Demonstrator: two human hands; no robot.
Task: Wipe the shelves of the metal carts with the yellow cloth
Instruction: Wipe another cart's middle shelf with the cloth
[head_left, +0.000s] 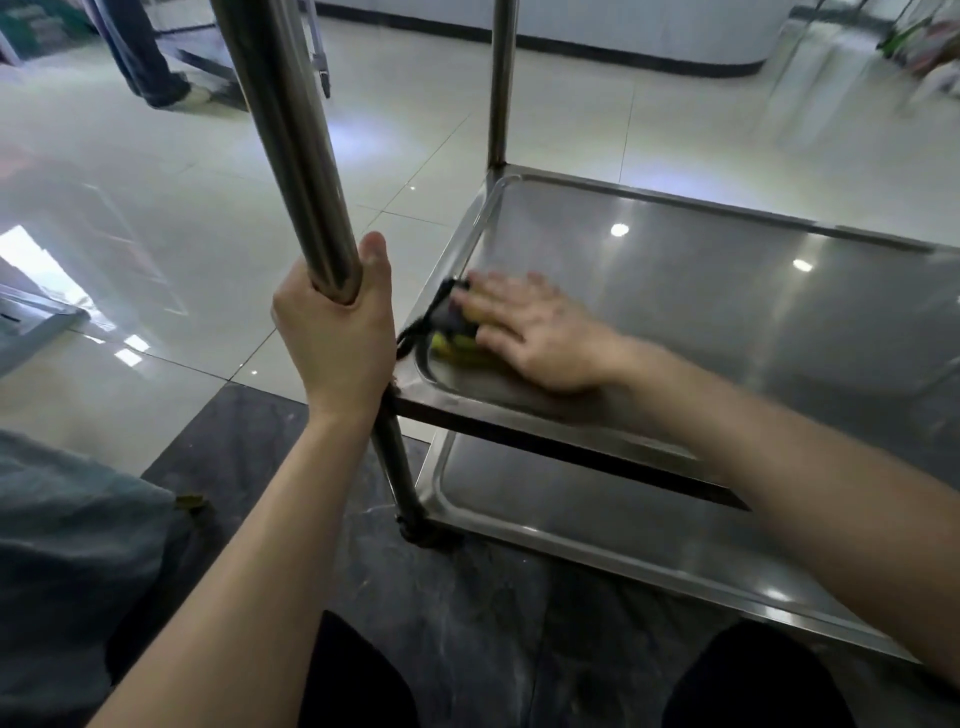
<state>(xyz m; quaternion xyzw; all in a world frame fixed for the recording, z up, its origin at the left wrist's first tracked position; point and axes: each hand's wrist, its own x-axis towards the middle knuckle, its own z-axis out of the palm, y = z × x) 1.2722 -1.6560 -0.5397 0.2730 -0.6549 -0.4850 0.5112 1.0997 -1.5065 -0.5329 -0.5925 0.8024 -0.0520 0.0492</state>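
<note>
A metal cart stands in front of me with a middle shelf (701, 291) and a lower shelf (597, 514). My left hand (337, 327) grips the cart's near upright post (296, 156). My right hand (530, 327) lies flat, fingers spread, on the yellow cloth (457, 345) and presses it against the near left corner of the middle shelf. The hand covers most of the cloth, and a dark part of it sticks out toward the shelf rim. The hand is blurred.
A second upright post (501, 83) rises at the shelf's far left corner. A person's legs (148, 57) stand at the back left beside another cart. Glossy tiled floor (156, 234) lies to the left. My knees (753, 675) are at the bottom edge.
</note>
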